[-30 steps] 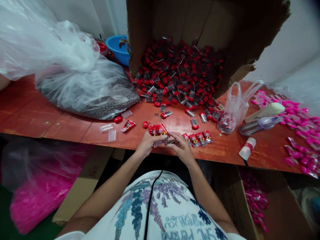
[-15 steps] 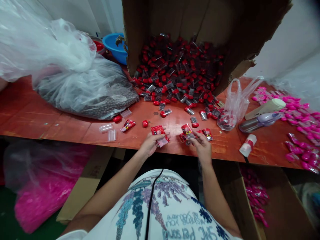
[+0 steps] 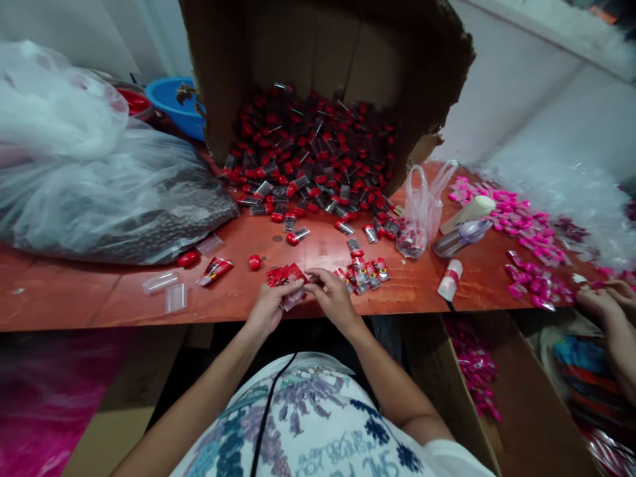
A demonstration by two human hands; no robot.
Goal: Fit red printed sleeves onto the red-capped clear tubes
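My left hand is closed on a few red printed plastic sleeves, fanned out near the table's front edge. My right hand meets it from the right, thumb and fingers pinched at the sleeves' edge; whether it grips one sleeve or more is hard to see. Just right of it lie several red printed packets in a small group. A clear bottle with a red cap rests behind them. On the left are a loose red cap and a single red packet.
A cardboard box spills red-capped bottles onto the table. Left stands a bag of dark beads, with clear empty tubes before it. A knotted bag, drink bottle and pink items are right, near a co-worker's hand.
My right hand has left the packet group on the right and come to the sleeves in my left hand. The view has turned rightward, bringing a co-worker's hands in.
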